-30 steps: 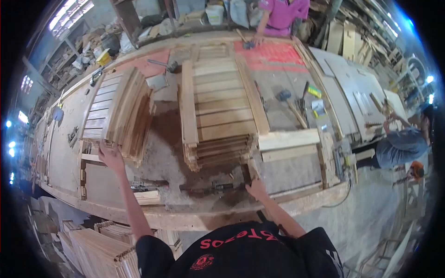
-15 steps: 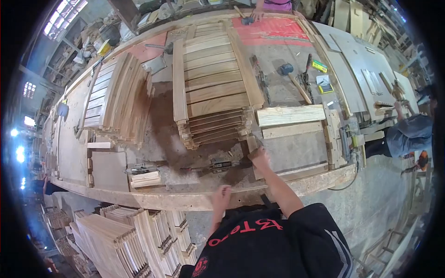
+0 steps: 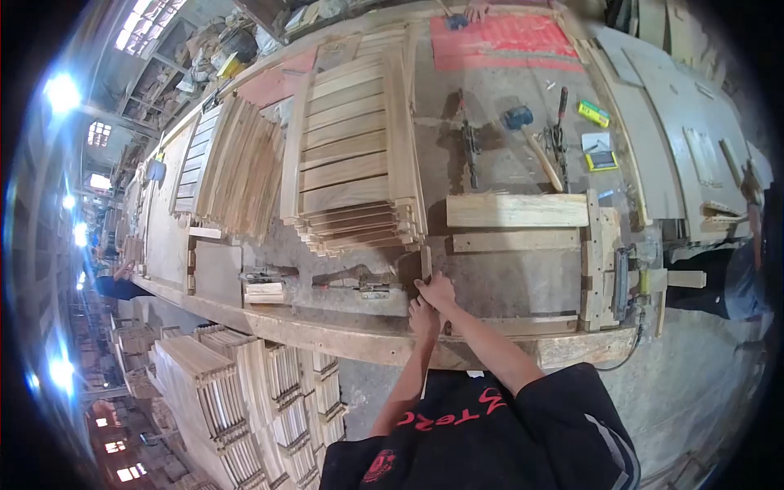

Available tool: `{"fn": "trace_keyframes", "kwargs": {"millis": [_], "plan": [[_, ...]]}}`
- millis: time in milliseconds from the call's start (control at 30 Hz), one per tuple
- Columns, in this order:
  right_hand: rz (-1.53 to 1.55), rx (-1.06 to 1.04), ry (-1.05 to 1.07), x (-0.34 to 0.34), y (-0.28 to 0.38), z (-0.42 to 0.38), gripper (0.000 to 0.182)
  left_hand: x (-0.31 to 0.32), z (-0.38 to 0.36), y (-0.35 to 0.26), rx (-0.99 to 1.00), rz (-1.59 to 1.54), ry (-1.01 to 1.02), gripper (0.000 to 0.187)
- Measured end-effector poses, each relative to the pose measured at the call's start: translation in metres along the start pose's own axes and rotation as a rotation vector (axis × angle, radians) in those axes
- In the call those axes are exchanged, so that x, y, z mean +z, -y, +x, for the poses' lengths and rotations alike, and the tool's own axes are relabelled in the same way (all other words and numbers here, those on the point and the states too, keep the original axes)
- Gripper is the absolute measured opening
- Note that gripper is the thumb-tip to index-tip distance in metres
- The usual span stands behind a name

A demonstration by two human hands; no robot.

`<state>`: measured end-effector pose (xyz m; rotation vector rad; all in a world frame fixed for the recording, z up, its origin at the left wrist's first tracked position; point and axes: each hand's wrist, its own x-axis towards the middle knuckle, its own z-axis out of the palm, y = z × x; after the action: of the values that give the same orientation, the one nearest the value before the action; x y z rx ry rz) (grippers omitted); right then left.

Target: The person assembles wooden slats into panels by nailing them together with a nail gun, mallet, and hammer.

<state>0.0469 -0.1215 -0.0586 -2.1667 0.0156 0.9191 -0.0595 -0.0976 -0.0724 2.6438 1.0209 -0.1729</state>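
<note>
My right hand (image 3: 438,291) is closed at the near end of a narrow wooden strip (image 3: 426,263), just right of the tall stack of slatted wooden panels (image 3: 343,167). Right beside it and slightly lower, my left hand (image 3: 424,317) has its fingers curled, close against the right one. Whatever the left fingers hold is too small to make out. A metal clamp (image 3: 374,289) lies on the workbench to the left of both hands. To their right, two pale boards (image 3: 516,211) rest on the bench.
A mallet (image 3: 531,139), upright-lying clamps (image 3: 469,139) and a yellow-green box (image 3: 594,113) lie farther back. A second panel stack (image 3: 237,167) is at left. Panels (image 3: 196,367) stand below the bench edge. Another person's hand (image 3: 476,11) is at the far end.
My left hand has moved up and right to meet my right hand. The view has shifted, and the panel stack sits differently in it.
</note>
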Motion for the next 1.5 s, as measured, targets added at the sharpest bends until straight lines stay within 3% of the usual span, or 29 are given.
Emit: {"fn": "trace_keyframes", "kwargs": {"millis": [33, 100, 133, 267, 333, 367, 467, 633, 767, 833, 933, 1000, 1100, 1200, 1233, 1333, 1433, 1500], "plan": [[0.016, -0.015, 0.07, -0.007, 0.002, -0.004, 0.066, 0.004, 0.0, -0.007, -0.067, 0.008, -0.067, 0.047], [0.029, -0.052, 0.206, -0.027, 0.001, -0.013, 0.05, -0.006, -0.002, -0.013, -0.139, -0.142, 0.008, 0.041], [0.007, -0.087, 0.23, -0.037, -0.004, -0.018, 0.047, -0.008, -0.002, -0.015, -0.174, -0.222, 0.035, 0.038], [0.035, -0.283, 0.32, -0.081, -0.04, -0.022, 0.041, -0.005, 0.006, -0.006, -0.099, -0.051, -0.009, 0.033], [0.03, -0.117, 0.506, -0.131, -0.06, -0.021, 0.039, 0.005, 0.006, 0.003, -0.005, -0.022, -0.127, 0.028], [0.231, -0.037, 0.445, -0.142, -0.087, -0.021, 0.035, -0.004, 0.006, -0.008, -0.033, -0.027, -0.107, 0.029], [0.343, 0.073, 0.271, -0.194, -0.118, -0.023, 0.029, -0.016, 0.01, -0.015, -0.071, -0.075, -0.052, 0.03], [0.551, 0.03, 0.201, -0.235, -0.064, -0.021, 0.029, -0.016, 0.016, -0.011, -0.087, -0.061, -0.06, 0.029], [0.566, -0.22, 0.175, -0.241, 0.054, -0.004, 0.04, -0.012, 0.016, -0.015, -0.107, -0.127, -0.102, 0.028], [0.694, -0.118, 0.189, -0.25, 0.141, -0.015, 0.051, -0.045, 0.006, -0.028, -0.119, -0.062, -0.224, 0.027], [0.13, -0.301, -0.027, -0.235, 0.217, 0.024, 0.067, -0.073, -0.007, -0.036, -0.068, -0.318, -0.626, 0.027], [-0.324, -0.391, -0.196, -0.221, 0.247, 0.047, 0.074, -0.095, -0.01, -0.033, -0.177, -0.628, -0.447, 0.027], [-0.438, -0.451, -0.224, -0.221, 0.267, 0.037, 0.079, -0.135, -0.012, -0.037, -0.267, -1.033, -0.266, 0.029], [-0.48, -0.36, -0.245, -0.223, 0.258, 0.012, 0.073, -0.162, 0.01, -0.046, -0.334, -1.414, -0.087, 0.04], [-0.342, -0.389, -0.221, -0.223, 0.244, 0.005, 0.07, -0.169, 0.019, -0.049, -0.357, -1.538, -0.022, 0.046], [-0.019, -0.486, -0.159, -0.22, 0.184, -0.036, 0.06, -0.212, 0.025, -0.07, -0.365, -2.373, 0.135, 0.068], [0.112, -0.51, -0.161, -0.201, 0.113, -0.097, 0.055, -0.239, 0.029, -0.074, -0.546, -2.537, -0.053, 0.081], [0.316, -0.498, -0.192, -0.165, 0.057, -0.118, 0.056, -0.22, 0.032, -0.071, -0.595, -2.454, -0.227, 0.085]]}}
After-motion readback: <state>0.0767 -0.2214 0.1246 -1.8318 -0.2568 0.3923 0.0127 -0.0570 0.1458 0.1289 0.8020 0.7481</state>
